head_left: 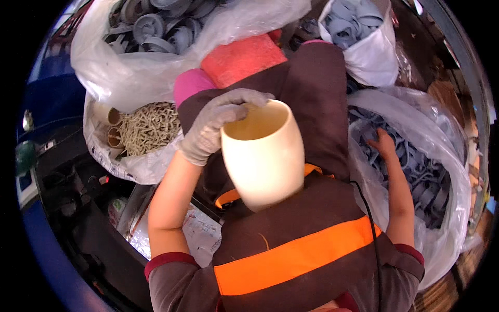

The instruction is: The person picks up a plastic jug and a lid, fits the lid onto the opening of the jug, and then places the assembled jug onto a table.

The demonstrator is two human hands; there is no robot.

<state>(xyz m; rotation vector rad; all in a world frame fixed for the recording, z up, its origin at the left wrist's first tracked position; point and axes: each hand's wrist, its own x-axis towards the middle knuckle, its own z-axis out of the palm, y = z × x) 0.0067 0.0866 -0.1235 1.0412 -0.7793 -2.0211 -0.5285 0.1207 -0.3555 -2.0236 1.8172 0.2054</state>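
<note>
My left hand [213, 122], in a grey work glove, grips the rim of a cream, barrel-shaped plastic pot [265, 166]. Its fingers reach over the edge and the thumb side stays outside. The pot's mouth faces up and away from me, and its base rests against my dark apron. On the right, my bare right hand [383, 144] reaches into a clear plastic bag [457, 223] full of curved grey-blue plastic pieces [416, 169]. Its fingers look spread, touching or just above the pieces, and nothing is visible in them.
Upper left, a large clear bag [104, 73] holds grey round plastic parts [150, 31]. Below it stands a white sack [127, 169] with small beige pieces [150, 130] and brown tubes. A white sack [371, 62] of grey rings [353, 23] is upper right. Red cloth [241, 60] lies between my knees.
</note>
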